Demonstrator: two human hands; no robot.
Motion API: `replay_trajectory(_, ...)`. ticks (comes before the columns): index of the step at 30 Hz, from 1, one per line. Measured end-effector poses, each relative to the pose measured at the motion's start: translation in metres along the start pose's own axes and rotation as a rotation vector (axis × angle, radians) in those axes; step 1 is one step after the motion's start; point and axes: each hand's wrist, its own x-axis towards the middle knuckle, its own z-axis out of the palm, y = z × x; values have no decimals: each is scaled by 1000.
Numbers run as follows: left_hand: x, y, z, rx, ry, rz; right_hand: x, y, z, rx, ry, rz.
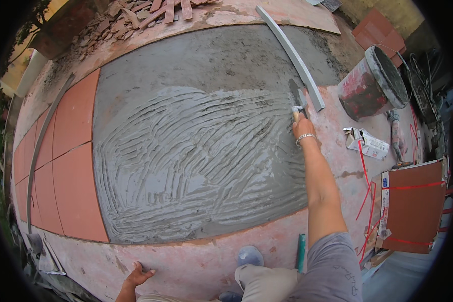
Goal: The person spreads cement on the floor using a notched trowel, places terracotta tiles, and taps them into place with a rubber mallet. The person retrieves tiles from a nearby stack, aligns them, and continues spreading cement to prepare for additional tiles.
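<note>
My right hand [304,128], arm stretched forward, is closed on the handle of a trowel [295,111]. Its grey blade points away from me, at the right edge of a bed of wet grey mortar [196,146]. Wavy ridges run across the nearer part of the mortar; farther off it looks flatter and duller. Low at the left, my left hand [138,276] holds nothing, fingers apart, over the pinkish floor [186,256] near the mortar's front edge. Reddish tiles [76,186] lie along the mortar's left side.
A long pale bar [292,58] lies across the mortar's far right; another grey bar [44,146] crosses the tiles. At right are a mortar-smeared bucket [355,90], torn carton [370,143], power tool [397,136] and strapped tile stack [415,206]. Broken tiles [131,20] lie behind.
</note>
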Motion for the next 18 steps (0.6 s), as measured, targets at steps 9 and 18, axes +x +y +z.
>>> replay_trajectory(9, 6, -4, 1, 35, 3, -8, -14, 15, 1, 0, 46, -31)
replay_trajectory(18, -3, 2, 2, 4, 40, 17, -69, 51, 8, -26, 29, -122)
